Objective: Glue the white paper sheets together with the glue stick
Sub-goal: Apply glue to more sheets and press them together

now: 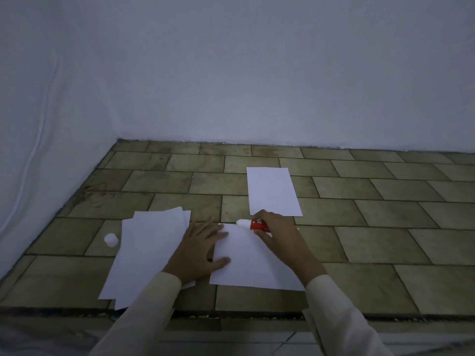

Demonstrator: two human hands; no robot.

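While the left hand (198, 250) lies flat, fingers straight and spread, pressing the left edge of the near sheet (254, 263), the right hand (279, 233) is curled round the red glue stick (259, 225). Its white tip sits at that sheet's far edge, and actual contact cannot be told. Item: 1 loose stack of white sheets (149, 250) at left, partly under the left wrist, count unclear. Item: 1 single sheet (272, 191) farther off, its near edge partly hidden behind the right hand. Item: 1 small white cap (111, 239) just beside the stack on the tiled surface (385, 240). Left sleeve (144, 312) and right sleeve (339, 317), both cream, are cut off at the bottom. Item: 1 faint thin cable (38, 140) on the wall (257, 73).
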